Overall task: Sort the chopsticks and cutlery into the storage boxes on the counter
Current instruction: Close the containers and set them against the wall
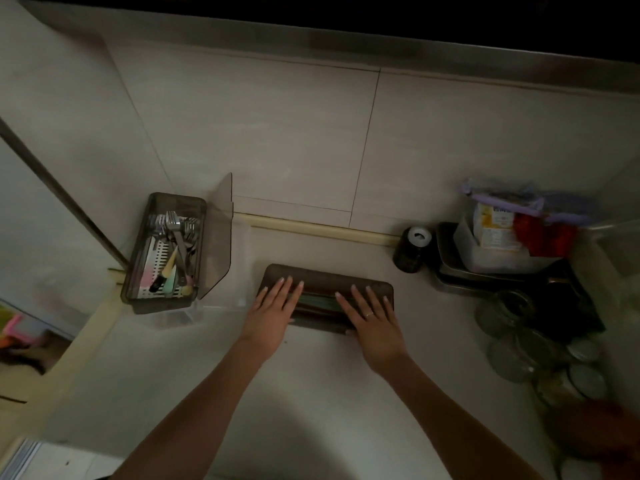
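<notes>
Left hand: the left hand [273, 308] is lying palm down on the left end of the closed storage box [325, 297], fingers straight and slightly spread, tips reaching toward the lid's far edge.
Right hand: the right hand [372, 315] is resting flat on the right half of the same lid, fingers straight and spread, a ring showing on 1 finger.
Closed storage box: it is sitting lengthwise on the counter [329, 393] in front of the person, dark tinted lid down; greenish shapes are showing dimly through the lid between the 2 hands, too dark to identify.
Open storage box: the open storage box [164, 252] is standing near the counter's left edge, well apart from the closed one, its tinted lid [218, 237] tilting up on the right side.
Cutlery: forks [175, 221] and other metal cutlery are lying inside the open box on a white slotted tray, with pastel handles at the near end.
Right of the counter: a dark can [412, 249] is standing by the wall, beside a metal tray [450, 271] holding bagged packets; glass jars [512, 327] are clustering nearer the person.
</notes>
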A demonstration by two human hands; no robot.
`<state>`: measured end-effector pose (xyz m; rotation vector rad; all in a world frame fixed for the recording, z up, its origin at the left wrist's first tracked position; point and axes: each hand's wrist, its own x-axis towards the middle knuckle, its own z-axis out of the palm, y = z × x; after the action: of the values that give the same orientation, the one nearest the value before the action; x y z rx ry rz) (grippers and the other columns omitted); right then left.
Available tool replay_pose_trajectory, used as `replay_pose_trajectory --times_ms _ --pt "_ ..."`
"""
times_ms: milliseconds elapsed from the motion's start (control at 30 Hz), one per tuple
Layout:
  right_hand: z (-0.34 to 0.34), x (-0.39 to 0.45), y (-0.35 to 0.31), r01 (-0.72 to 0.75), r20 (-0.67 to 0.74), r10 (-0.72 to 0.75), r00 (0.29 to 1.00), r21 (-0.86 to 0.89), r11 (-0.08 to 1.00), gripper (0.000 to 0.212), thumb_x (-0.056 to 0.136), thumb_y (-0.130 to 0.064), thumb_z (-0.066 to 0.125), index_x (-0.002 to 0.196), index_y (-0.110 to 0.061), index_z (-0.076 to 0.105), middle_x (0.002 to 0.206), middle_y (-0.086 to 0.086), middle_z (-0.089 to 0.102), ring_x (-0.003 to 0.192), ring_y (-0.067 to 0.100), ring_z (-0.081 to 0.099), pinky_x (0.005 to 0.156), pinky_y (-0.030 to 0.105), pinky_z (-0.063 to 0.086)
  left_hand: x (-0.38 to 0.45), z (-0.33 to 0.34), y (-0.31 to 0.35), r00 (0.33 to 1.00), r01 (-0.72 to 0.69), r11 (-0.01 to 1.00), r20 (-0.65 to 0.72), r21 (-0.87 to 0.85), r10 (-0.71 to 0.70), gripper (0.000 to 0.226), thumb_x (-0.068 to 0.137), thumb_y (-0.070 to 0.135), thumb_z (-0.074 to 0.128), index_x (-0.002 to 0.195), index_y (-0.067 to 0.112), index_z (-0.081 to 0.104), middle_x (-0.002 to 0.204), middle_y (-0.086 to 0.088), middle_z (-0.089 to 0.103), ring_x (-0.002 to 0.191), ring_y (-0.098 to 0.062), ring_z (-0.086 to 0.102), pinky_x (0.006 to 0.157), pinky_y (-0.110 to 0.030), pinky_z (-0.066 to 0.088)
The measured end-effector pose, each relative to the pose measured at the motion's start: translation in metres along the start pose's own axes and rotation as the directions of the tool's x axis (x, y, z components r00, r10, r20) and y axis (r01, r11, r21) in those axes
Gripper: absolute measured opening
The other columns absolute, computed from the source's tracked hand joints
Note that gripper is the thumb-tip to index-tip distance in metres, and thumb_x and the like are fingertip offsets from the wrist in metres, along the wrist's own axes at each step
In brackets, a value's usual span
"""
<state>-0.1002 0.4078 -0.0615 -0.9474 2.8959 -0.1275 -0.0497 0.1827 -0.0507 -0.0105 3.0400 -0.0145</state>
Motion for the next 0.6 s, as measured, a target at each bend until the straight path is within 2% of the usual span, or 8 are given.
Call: replay_pose_trajectory --times_ms 33,100,200,333,600 --pt "-0.002 0.009 0.002 -0.011 0.016 0.011 1.000 0.001 1.000 0.084 0.096 -0.033 0.047 0.140 -0.048 -0.024 0.157 -0.001 0.004 0.145 0.030 0.002 0.114 0.044 -0.004 0.009 -0.004 0.001 0.998 0.042 0.999 0.055 -0.008 -0.042 0.069 0.102 0.029 0.034 0.147 0.021 -0.017 0.159 -0.003 -0.012 0.146 -0.017 -0.011 0.118 -0.035 -0.001" --pt "-0.008 0.027 0.007 -0.018 0.004 0.018 1.000 -0.002 1.000 0.077 0.096 -0.034 0.049 0.144 -0.042 -0.010 0.158 0.000 0.008 0.145 0.031 0.006 0.113 0.045 -0.001 0.030 -0.011 -0.001 0.995 0.077 0.996 0.072 -0.039 -0.074 0.068 0.102 0.027 0.034 0.149 0.023 -0.015 0.159 -0.001 -0.013 0.146 -0.017 -0.011 0.118 -0.035 -0.001" --pt "-0.016 0.055 0.022 -0.027 0.055 0.028 0.998 -0.021 0.999 0.072 0.099 -0.033 0.042 0.142 -0.040 -0.016 0.159 -0.003 -0.004 0.146 0.027 -0.007 0.116 0.044 -0.005 0.057 -0.019 -0.004 0.988 0.088 0.995 0.131 -0.055 -0.080 0.071 0.101 0.026 0.038 0.149 0.025 -0.013 0.159 -0.001 -0.012 0.146 -0.019 -0.011 0.118 -0.036 0.002" --pt "-0.023 0.080 0.034 -0.108 0.061 0.109 0.992 -0.017 0.994 0.070 0.100 -0.029 0.040 0.146 -0.042 -0.011 0.159 -0.004 -0.009 0.146 0.027 -0.010 0.116 0.047 -0.003 0.086 -0.022 -0.001 0.976 0.129 0.991 0.181 -0.035 -0.120 0.071 0.100 0.033 0.036 0.149 0.029 -0.016 0.158 -0.002 -0.016 0.143 -0.033 -0.020 0.118 -0.043 0.008" --pt "-0.031 0.110 0.056 -0.161 0.066 0.164 0.984 -0.052 0.986 0.070 0.100 -0.026 0.039 0.147 -0.041 -0.012 0.158 -0.006 -0.012 0.146 0.026 -0.010 0.116 0.044 0.002 0.131 -0.022 0.000 0.987 0.107 0.993 0.126 -0.041 -0.101 0.074 0.099 0.030 0.042 0.149 0.030 -0.013 0.159 -0.004 -0.013 0.145 -0.032 -0.011 0.119 -0.038 0.008"
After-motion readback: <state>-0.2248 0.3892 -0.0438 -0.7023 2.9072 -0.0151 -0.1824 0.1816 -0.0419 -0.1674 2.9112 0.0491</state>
